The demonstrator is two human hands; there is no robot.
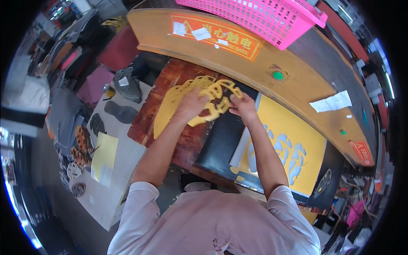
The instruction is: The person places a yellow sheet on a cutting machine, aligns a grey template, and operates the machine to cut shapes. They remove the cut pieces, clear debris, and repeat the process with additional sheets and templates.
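Note:
A thin yellow cut-out piece (209, 115) with curved openings, like a shoe-upper pattern, is held up between my hands. My left hand (192, 104) closes on its left side, over a pile of similar yellow pieces (168, 106) on a reddish-brown board (180, 144). At the piece's right end, my right hand (243, 106) pinches the edge, near the boundary between the board and a black pad (219, 144). Right of that hand, a yellow sheet (272, 112) with several shoe-shaped holes lies on the pad. My fingertips are partly hidden by the piece.
An orange-brown machine beam (157, 38) with green buttons (277, 75) spans the far side, and a pink basket (293, 25) sits on it. A metal-edged cutting die (324, 182) lies at right. The left table (102, 199) bears shoe parts, a can (109, 90) and yellow paper (105, 155).

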